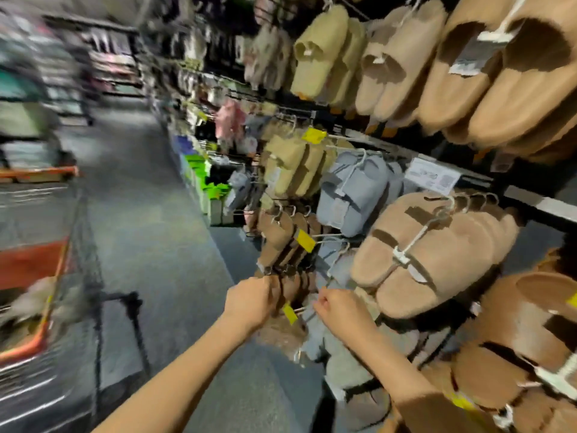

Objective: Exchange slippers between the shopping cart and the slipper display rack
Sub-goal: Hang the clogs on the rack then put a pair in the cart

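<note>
The slipper display rack [530, 201] fills the right side, hung with tan, beige and grey-blue slippers on white hangers. Both hands reach to a low peg that carries brown slippers [295, 285] and a yellow tag [289, 313]. My left hand [249, 303] is closed on the brown slippers at the peg's end. My right hand [338, 307] pinches the thin white hanger wire beside them. The shopping cart [46, 307], orange-trimmed with dark mesh sides, stands at the left and looks blurred; something pale and fuzzy lies inside it.
A grey aisle floor [150, 232] runs between the cart and the rack. Large tan slippers [437, 254] hang just right of my hands, grey-blue ones [352, 195] above. Green boxes [206, 179] sit farther down the rack. Blurred shelves stand at the far left.
</note>
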